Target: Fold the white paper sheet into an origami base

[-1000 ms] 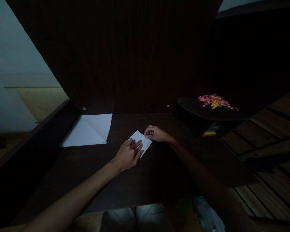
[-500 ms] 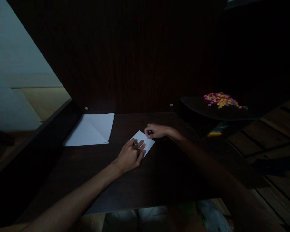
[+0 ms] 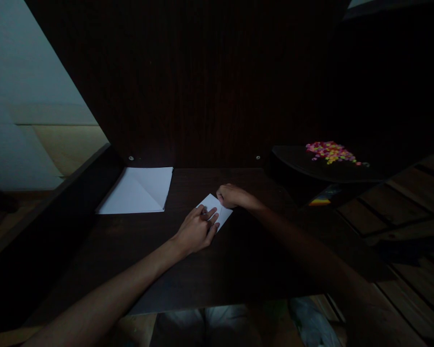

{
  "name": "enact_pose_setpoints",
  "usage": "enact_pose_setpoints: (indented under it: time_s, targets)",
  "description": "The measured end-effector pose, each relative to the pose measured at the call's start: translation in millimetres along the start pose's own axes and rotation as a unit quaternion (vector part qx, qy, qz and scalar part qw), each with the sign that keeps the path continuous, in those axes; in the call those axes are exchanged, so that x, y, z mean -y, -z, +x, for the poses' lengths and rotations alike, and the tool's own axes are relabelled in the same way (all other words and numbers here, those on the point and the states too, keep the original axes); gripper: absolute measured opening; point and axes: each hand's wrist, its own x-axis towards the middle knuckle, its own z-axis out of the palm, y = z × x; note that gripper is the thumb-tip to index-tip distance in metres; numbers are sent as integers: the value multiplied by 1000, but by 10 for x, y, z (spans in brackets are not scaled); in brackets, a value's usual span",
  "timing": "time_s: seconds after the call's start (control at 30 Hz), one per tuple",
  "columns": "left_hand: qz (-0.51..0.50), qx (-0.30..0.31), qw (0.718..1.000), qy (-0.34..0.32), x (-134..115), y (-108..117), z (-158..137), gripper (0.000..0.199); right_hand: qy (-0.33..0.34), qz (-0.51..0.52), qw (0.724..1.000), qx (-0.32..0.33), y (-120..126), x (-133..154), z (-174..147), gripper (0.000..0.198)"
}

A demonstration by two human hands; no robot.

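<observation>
On the desk, mid-scene: small folded paper (image 3: 217, 212), touching both hands.
Left hand (image 3: 196, 231): fingers flat and spread, pressing the paper's near-left part.
Right hand (image 3: 231, 195): fingers curled, pinching the paper's far-right edge.
Paper axis: runs far-left to near-right, lying between the hands.
Far left: larger white sheet (image 3: 137, 191).
Far right: coloured beads (image 3: 331, 152) on a dark shelf.

White paper (image 3: 217, 210), seemingly dark-brown desk (image 3: 210, 270).
</observation>
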Motion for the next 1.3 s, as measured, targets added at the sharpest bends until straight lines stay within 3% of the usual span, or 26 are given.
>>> enact_pose_setpoints:
  time_s: [0.23,0.47,0.6,0.73,0.77,0.83,1.0,1.3]
  targets:
    - [3,9,1000,2,22,-18,-9,38,-63,8,998,13,-71,-28,245,24]
    - [-1,-1,1000,-2,37,-41,-24,40,-57,92,994,23,25,-275,231,19]
    - [-5,5,1000,0,26,-27,-22,40,-32,169,985,-22,-27,-394,119,11]
    - [3,9,1000,1,11,-10,-15,41,4,222,972,-72,-179,-398,-71,30]
    - [1,9,1000,1,10,-8,-14,41,23,235,964,-124,-232,-378,-129,34]
    - [-5,8,1000,1,12,-4,-15,41,63,219,953,-198,-345,-320,-246,36]
    - [-19,19,1000,2,21,8,-24,45,94,144,941,-292,-581,-171,-466,12]
    - [-25,15,1000,3,21,12,-35,44,92,-31,951,-292,-615,33,-648,27]
